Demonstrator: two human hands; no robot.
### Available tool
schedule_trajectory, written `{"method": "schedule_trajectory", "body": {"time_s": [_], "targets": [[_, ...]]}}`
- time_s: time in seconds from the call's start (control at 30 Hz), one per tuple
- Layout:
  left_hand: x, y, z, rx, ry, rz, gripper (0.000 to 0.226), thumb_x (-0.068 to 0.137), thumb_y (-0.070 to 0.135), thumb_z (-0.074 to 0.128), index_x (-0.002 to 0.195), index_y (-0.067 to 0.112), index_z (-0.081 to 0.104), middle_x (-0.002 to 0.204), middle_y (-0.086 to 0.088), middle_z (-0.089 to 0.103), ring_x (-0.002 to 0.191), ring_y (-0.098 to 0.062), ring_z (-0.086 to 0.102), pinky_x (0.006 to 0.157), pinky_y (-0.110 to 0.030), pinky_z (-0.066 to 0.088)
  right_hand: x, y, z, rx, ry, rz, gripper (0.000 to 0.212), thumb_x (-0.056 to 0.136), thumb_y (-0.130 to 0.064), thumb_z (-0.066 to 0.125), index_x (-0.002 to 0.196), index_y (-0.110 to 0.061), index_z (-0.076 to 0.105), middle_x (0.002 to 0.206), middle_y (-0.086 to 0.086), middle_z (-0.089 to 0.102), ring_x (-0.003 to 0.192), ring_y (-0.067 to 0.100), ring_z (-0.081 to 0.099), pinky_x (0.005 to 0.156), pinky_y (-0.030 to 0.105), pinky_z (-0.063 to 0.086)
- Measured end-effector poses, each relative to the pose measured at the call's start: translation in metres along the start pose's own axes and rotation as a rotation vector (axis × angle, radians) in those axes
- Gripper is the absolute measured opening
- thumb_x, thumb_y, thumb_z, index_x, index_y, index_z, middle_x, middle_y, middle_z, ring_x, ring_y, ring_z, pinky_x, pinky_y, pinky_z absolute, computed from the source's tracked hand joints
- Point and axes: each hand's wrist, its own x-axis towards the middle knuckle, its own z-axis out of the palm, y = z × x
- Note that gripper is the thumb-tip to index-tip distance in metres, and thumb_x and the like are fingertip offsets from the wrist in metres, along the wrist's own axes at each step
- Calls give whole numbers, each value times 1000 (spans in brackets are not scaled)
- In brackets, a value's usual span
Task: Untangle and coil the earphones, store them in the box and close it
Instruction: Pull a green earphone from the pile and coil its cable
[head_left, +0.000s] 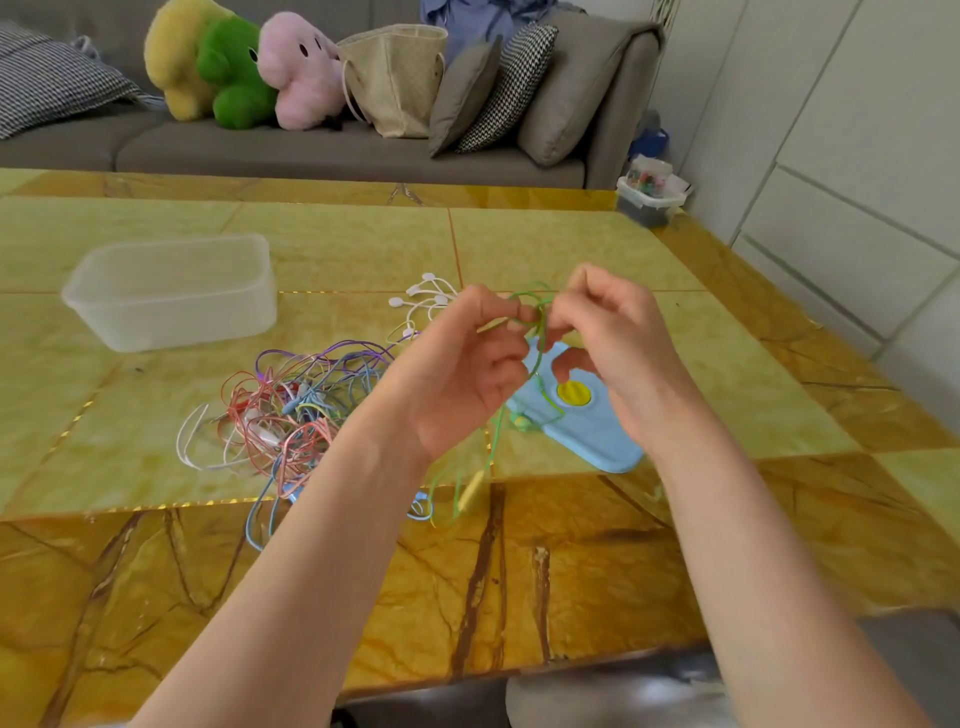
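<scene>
Yellow marble tabletop (571, 249), sofa beyond. Both hands, left hand (457, 369) and right hand (618, 353), pinch the green earphone cord (540, 332) with narrow fingers. Cord looks light, limp, snag-prone; best gripped beside the knot.

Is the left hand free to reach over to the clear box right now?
Probably not yet. The left hand pinches the green earphone cord together with the right hand. The path to the clear box looks open; only the tangled pile lies nearer.

No legible txt, labels, brands or nos. anywhere in view.
</scene>
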Motion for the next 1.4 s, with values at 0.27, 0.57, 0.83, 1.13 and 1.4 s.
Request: {"method": "schedule_trajectory", "body": {"time_s": [0.27,0.57,0.83,1.13,1.4], "targets": [[12,-7,2,590,166,84,37,84,6,49,51,21,44,54,8,33,40,-7,18,39,-19,10,1,6,0,487,296,154,25,82,3,46,63,-13,43,56,-1,49,53,11,41,50,22,33],[20,-4,-11,207,532,253,20,90,16,55,72,16,49,41,9,48,36,-4,38,37,-13,36,2,1,-1,341,29,168,35,82,-2,46,52,-18,37,48,-5,35,46,10,24,51,24,20],[16,9,-33,-190,388,160,33,97,30,45,67,16,41,37,7,28,32,-7,34,47,-15,47,6,9,-37,247,412,292,40,93,-30,50,58,-19,34,42,-3,32,34,9,20,37,17,16],[13,4,-32,744,362,139,13,87,6,60,86,15,52,51,5,35,33,-3,26,32,-12,20,3,7,-58,681,392,374,64,94,-59,17,66,-9,47,48,9,57,38,16,45,43,15,33],[20,13,-44,21,532,128,38,100,26,25,71,13,47,33,10,33,25,-2,25,28,-11,15,2,13,-58,874,514,352,52,99,-43,21,66,-9,42,46,9,56,32,13,44,36,10,25]]}}
